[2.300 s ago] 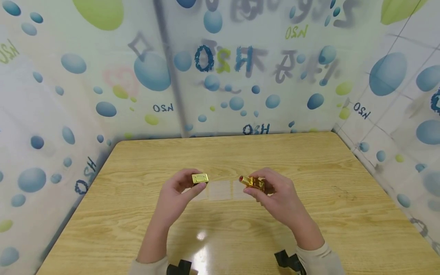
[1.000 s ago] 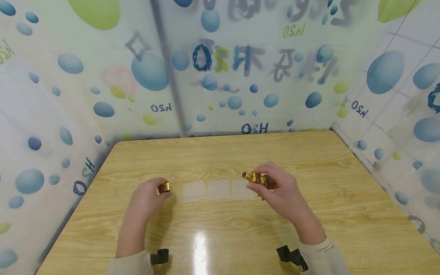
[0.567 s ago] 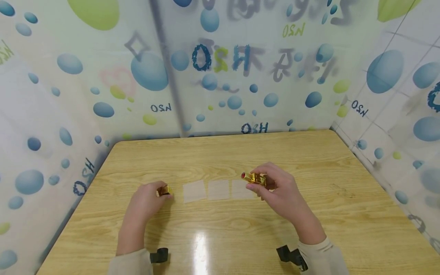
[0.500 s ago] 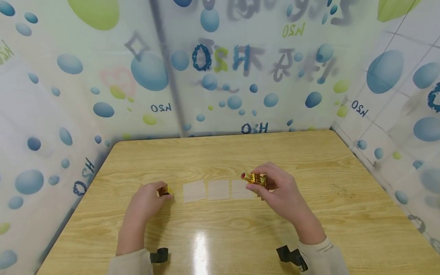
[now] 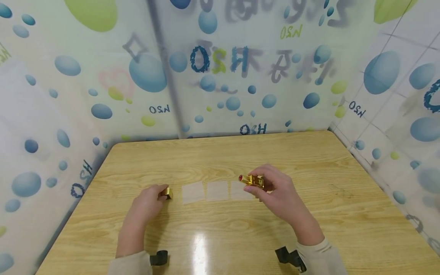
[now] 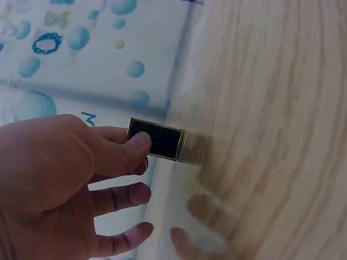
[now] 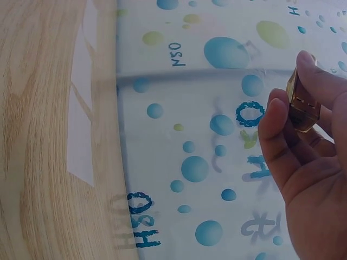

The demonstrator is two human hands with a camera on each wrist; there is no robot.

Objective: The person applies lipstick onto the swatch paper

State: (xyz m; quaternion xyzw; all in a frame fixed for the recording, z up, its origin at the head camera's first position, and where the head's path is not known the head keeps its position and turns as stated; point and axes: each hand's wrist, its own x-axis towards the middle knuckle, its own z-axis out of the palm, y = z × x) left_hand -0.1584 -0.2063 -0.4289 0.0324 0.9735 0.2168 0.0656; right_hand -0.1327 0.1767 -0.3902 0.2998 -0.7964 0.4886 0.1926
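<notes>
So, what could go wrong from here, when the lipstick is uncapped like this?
The lipstick has its red tip uncovered, so it might smear the pale squares if the right grip dips. The small cap, held by the left grip at the table, could perhaps tip over when released.

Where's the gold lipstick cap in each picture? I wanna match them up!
Head view: the lipstick cap is left of centre, below the middle, pinched in the left hand.
Left wrist view: the lipstick cap is near the middle, black face showing.
Right wrist view: not in it; that gold thing is the lipstick.
Shared landmark: the bubble-print backdrop.
</notes>
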